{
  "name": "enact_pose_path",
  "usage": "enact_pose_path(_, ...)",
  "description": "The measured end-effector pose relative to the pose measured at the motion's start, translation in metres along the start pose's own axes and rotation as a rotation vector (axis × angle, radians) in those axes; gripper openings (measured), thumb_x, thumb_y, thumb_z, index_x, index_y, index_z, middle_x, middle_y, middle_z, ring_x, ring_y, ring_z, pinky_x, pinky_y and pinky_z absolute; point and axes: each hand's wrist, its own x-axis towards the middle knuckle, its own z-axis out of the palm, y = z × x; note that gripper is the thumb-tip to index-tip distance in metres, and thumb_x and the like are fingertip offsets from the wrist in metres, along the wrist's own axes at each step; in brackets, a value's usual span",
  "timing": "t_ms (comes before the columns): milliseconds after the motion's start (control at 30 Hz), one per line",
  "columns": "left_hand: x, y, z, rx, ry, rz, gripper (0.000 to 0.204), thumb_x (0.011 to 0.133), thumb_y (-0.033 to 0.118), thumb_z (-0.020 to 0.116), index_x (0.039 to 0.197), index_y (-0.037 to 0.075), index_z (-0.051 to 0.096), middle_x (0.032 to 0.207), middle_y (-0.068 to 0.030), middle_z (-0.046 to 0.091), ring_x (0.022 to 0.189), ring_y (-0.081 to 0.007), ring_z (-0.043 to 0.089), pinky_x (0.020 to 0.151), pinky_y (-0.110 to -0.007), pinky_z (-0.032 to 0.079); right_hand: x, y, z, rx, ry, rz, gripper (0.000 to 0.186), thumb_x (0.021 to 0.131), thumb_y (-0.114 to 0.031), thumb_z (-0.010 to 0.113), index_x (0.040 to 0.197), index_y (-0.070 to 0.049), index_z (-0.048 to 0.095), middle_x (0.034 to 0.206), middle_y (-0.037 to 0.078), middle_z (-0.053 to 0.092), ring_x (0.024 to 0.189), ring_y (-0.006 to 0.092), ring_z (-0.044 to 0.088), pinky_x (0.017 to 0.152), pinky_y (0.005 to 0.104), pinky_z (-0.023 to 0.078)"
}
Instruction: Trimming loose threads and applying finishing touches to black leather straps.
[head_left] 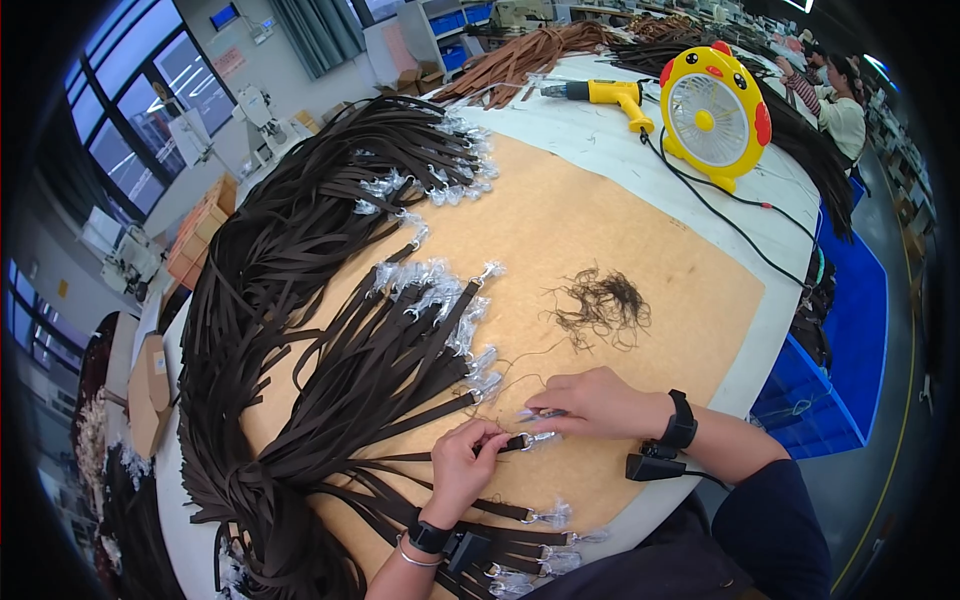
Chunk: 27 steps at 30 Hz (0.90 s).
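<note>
My left hand (465,460) pinches a dark brown strap (510,442) near its metal clasp (535,440), which is wrapped in clear plastic. My right hand (610,405) is closed on small thread snips (540,413) just above that strap's end. A large bundle of similar straps (280,260) spreads over the brown paper sheet (660,240) to my left and below my hands, many ending in plastic-wrapped hardware (430,280). A tangle of loose dark threads (600,305) lies on the paper above my right hand.
A yellow heat gun (610,93) and a chick-shaped fan (705,120) stand on the white table's far part (780,220), with cables. Brown straps (520,55) lie behind. A blue bin (840,390) is at the right, cardboard pieces (152,395) at left. Co-workers (840,120) work at far right.
</note>
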Motion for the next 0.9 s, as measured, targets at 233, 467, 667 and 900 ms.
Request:
enact_pose_path(233, 0.0, 0.001, 0.001, 0.0, -0.018, -0.012, 0.007, 0.087, 0.005, 0.073, 0.089, -0.001, 0.069, 0.073, -0.0077, 0.068, 0.062, -0.0119, 0.059, 0.06, -0.026, 0.046, -0.002, -0.009, 0.01, -0.308, -0.128, -0.138, 0.025, 0.094, -0.038, 0.065, 0.108, -0.019, 0.071, 0.078, 0.004, 0.061, 0.069, 0.0239, 0.067, 0.057, 0.038, 0.052)
enact_pose_path(467, 0.0, 0.002, -0.001, 0.028, -0.026, 0.018, 0.008, 0.086, 0.004, 0.073, 0.087, -0.001, 0.068, 0.073, -0.0082, 0.068, 0.062, -0.0131, 0.059, 0.06, -0.027, 0.046, 0.007, -0.024, 0.009, -0.29, -0.16, -0.145, 0.021, 0.091, -0.03, 0.067, 0.087, -0.01, 0.07, 0.08, 0.008, 0.064, 0.072, 0.0276, 0.069, 0.06, 0.0413, 0.053)
enact_pose_path(667, 0.0, 0.0, 0.0, 0.04, -0.03, 0.044, 0.007, 0.085, 0.003, 0.073, 0.086, -0.002, 0.068, 0.074, -0.0085, 0.068, 0.063, -0.0148, 0.06, 0.061, -0.027, 0.047, 0.009, -0.03, 0.007, -0.308, -0.14, -0.152, 0.019, 0.086, -0.026, 0.07, 0.082, -0.007, 0.07, 0.076, 0.008, 0.064, 0.073, 0.0277, 0.069, 0.061, 0.0413, 0.053)
enact_pose_path(900, -0.002, 0.003, -0.004, -0.021, 0.015, 0.053, 0.006, 0.085, 0.0, 0.072, 0.089, -0.002, 0.07, 0.077, -0.0129, 0.068, 0.066, -0.0214, 0.065, 0.063, -0.03, 0.05, 0.004, -0.02, 0.014, -0.234, -0.129, -0.119, 0.018, 0.088, -0.028, 0.068, 0.086, -0.01, 0.072, 0.079, 0.007, 0.065, 0.075, 0.0271, 0.069, 0.061, 0.0407, 0.053)
